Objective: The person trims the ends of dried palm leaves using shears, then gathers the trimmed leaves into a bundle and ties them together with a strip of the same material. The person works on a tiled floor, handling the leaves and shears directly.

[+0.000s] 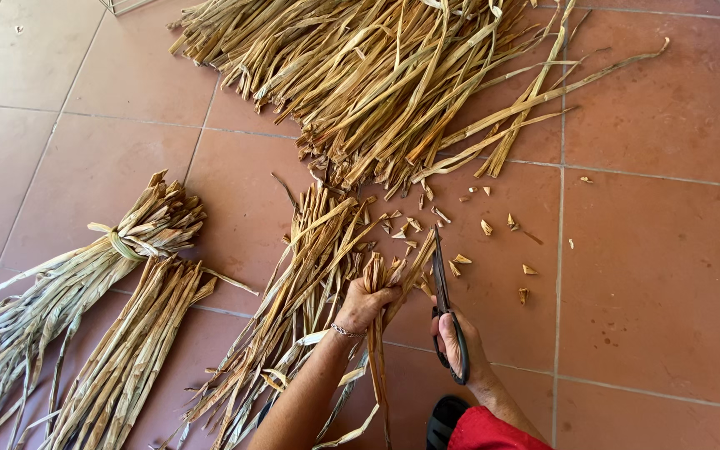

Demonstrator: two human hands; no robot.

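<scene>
- Gripping a small bunch of dried leaf strips upright-ish in left hand, fingers wrapped tight around the stems just below the tips.
- Holding black-handled scissors in right hand, fingers through the loops and closed on the handles; blades pointing away, close together, lying just right of the bunch tips, touching or nearly so — cannot tell if a strip sits between them.
- Trimmed so far, judging by the layout: cut-off tips scattered over the tiled floor ahead of the scissors, plenty of them.
- Looking finished: tied bundle at far left, bound with a pale strip, ends fairly even; a second loose bundle just beside it, untied.
- Lying under and left of the left forearm: another loose sheaf, ends ragged; trimmed or not, cannot tell.
- Left to do, most likely the bulk: big untidy heap at top of view, uneven ends, well apart from the tied bundle.
- Estimating progress as early to middle: two bundles set aside, one bunch in hand, large heap untouched.
- Showing at bottom edge: red sleeve or cloth and a dark sandal.
</scene>
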